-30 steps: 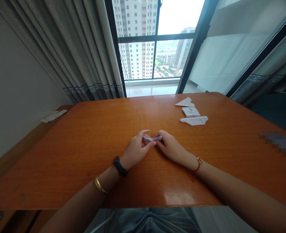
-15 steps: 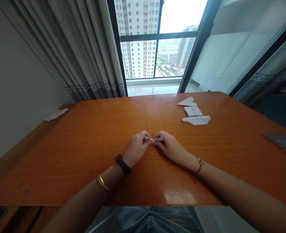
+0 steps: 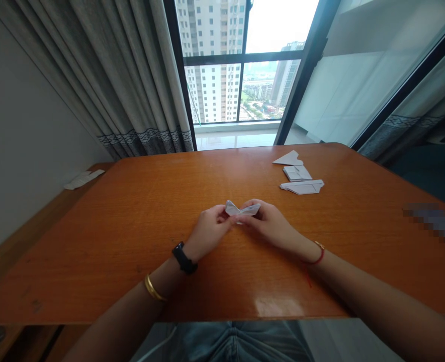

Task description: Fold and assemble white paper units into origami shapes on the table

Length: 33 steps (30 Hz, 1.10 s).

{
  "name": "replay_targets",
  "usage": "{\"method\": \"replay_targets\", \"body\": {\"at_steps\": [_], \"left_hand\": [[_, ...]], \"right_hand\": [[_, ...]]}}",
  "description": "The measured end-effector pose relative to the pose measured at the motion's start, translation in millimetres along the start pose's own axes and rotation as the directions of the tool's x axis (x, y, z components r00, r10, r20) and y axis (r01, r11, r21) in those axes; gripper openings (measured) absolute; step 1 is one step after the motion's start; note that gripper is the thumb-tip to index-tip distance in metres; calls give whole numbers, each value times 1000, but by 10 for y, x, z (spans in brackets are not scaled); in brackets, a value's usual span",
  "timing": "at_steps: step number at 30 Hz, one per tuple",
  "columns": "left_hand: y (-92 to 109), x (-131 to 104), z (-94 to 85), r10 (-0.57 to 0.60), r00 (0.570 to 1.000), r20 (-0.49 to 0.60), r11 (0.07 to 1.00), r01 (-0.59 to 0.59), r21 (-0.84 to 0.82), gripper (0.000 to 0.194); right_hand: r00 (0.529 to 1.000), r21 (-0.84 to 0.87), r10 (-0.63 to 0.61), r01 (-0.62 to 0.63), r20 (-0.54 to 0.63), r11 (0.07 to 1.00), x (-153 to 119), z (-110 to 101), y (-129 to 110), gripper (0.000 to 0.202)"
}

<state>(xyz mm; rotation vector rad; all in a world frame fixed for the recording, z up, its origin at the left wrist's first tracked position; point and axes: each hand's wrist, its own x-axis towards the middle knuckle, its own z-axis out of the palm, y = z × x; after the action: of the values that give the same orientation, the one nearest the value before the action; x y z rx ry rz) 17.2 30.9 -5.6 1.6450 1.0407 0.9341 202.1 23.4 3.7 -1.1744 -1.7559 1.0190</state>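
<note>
A small folded white paper [image 3: 249, 211] is held between both hands above the middle of the wooden table [image 3: 131, 216]. Its two sides rise like wings from a dip in the centre. My left hand [image 3: 210, 226] pinches its left part, thumb toward the middle. On the other side, my right hand [image 3: 273, 223] grips the right part, with the thumb in front and fingers behind. The paper's underside is partly hidden by the thumbs.
Three folded white papers lie at the back right: a pointed one [image 3: 289, 158], a squarish one [image 3: 296, 173] and a long one [image 3: 303, 187]. Another white paper [image 3: 83, 179] rests on a ledge at the far left. A blurred patch [image 3: 439, 221] covers something at the right edge.
The folded paper has spread into a wider winged shape, its left side standing higher. Both hands still hold it, and my right hand has shifted slightly right.
</note>
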Motion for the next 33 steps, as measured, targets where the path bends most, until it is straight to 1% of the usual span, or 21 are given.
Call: {"method": "replay_targets", "body": {"at_steps": [2,4,7,11,14,19,21,24,26,28,30,31,33], "left_hand": [[11,-9,12,-72,996,59,991,78,-110,28],[29,-22,24,-107,992,71,976,118,-181,32],[52,-44,35,-119,991,65,956,132,-261,38],[40,-72,35,-128,987,96,944,151,-292,36],[23,-95,51,-140,986,86,949,159,-272,33],[20,-132,106,-141,984,108,950,165,-265,28],[11,-139,114,-130,985,116,949,158,-274,27],[-15,-140,105,-126,988,94,952,147,-269,25],[-26,-142,96,-132,988,85,954,150,-260,23],[-25,-146,92,-143,985,98,952,164,-257,24],[-8,-149,89,-149,983,105,950,172,-260,27],[5,-149,85,-151,984,97,950,172,-262,29],[35,-143,70,-154,987,55,952,163,-258,33]], "right_hand": [[998,172,69,-70,14,983,0,-11,-22,23],[992,292,116,-125,49,948,-6,-10,-45,29],[987,366,140,-159,78,917,-23,11,-57,34],[987,345,149,-161,60,925,-45,61,-24,34],[988,313,142,-154,59,937,-48,59,-10,30],[983,170,128,-149,128,974,-12,-92,-50,27],[985,147,108,-127,133,981,-7,-136,-68,27],[989,141,98,-113,109,984,-26,-106,-82,26],[991,109,92,-102,93,989,-40,-57,-94,25],[992,59,76,-82,98,995,-34,-62,-113,24],[989,-7,78,-77,127,997,-5,-200,-124,24],[985,-49,95,-89,142,995,11,-332,-116,24],[969,-162,189,-163,161,973,31,-707,-57,25]]}}
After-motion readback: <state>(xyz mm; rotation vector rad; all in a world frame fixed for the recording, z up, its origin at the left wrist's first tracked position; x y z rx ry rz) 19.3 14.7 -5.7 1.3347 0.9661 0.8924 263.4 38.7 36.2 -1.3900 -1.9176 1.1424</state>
